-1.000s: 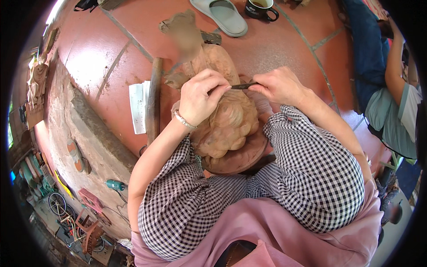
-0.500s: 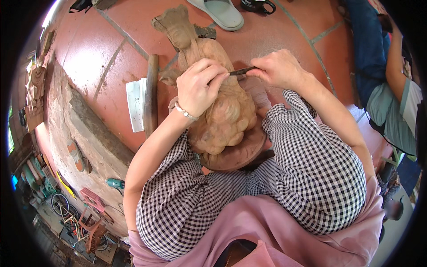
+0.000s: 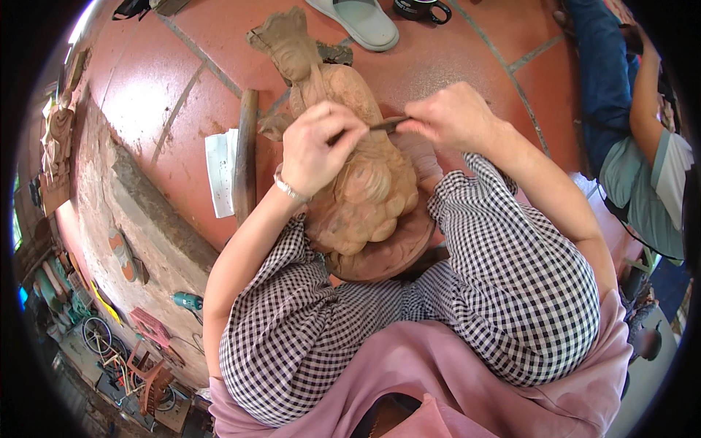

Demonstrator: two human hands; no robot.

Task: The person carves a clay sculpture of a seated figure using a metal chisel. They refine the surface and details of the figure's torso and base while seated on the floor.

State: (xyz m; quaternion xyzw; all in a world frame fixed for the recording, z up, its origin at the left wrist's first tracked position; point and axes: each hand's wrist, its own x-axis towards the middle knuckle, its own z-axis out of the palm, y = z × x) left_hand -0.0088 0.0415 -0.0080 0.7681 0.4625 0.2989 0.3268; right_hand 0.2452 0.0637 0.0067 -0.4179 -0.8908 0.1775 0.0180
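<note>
A carved wooden figure with a tall headdress leans back between my knees, its head away from me and its rounded lower part near my lap. Across its middle lies a thin dark stick-like tool, its exact kind too small to make out. My left hand, with a bracelet at the wrist, is closed on the tool's left end. The right end is pinched in the fingers of my right hand. Under the figure is a round wooden base.
Left of the figure, a wooden pole lies beside a white paper. A grey slipper and a black mug stand beyond. Another person sits at the right. A green power tool lies far left.
Both hands have shifted a little to the left and slightly toward me, with the dark tool between them. The figure stays almost in place.
</note>
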